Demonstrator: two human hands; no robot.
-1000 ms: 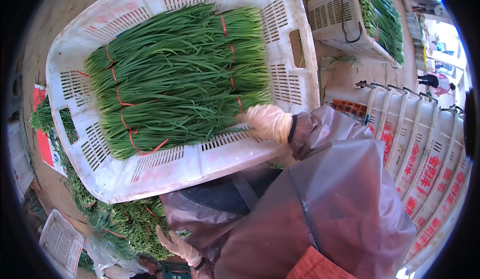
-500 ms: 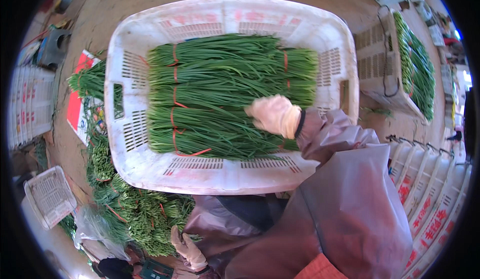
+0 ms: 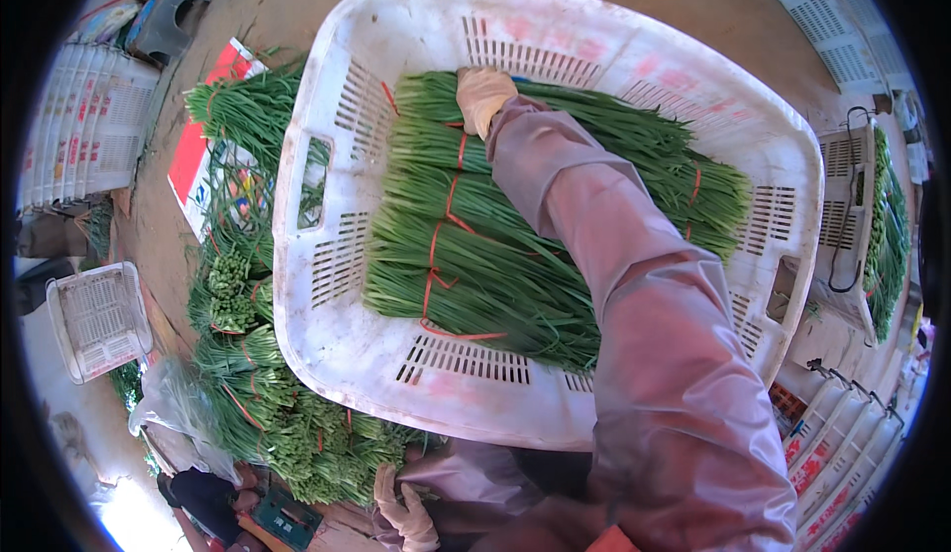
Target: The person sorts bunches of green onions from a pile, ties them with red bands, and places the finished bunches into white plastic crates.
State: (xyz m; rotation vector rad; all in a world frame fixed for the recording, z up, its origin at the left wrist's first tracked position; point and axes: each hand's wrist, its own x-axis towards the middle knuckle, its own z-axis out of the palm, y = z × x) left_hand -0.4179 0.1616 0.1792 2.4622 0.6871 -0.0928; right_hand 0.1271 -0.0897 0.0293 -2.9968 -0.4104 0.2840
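A large white plastic crate (image 3: 317,76) holds several bundles of long green chives (image 3: 475,245) laid side by side, tied with red bands. My right hand (image 3: 485,96), in a pale glove, reaches across the crate to the far bundle. Its fingers curl down over that bundle near the left end; the fingertips are hidden. My left hand (image 3: 404,512), also gloved, rests low by my leg at the near side, fingers apart and nothing in them. Close beside it is a heap of tied chives (image 3: 327,453) outside the crate.
More loose chives (image 3: 248,116) lie left of the crate by a red and white board (image 3: 188,170). A small white basket (image 3: 99,324) and stacked crates (image 3: 94,126) stand further left. At right are a filled crate (image 3: 842,215) and more stacked crates (image 3: 852,443).
My right hand has moved from the bundles' right half to the far bundle's left end. The view has shifted and turned, so the crate appears tilted and further right. My left hand stays low and open.
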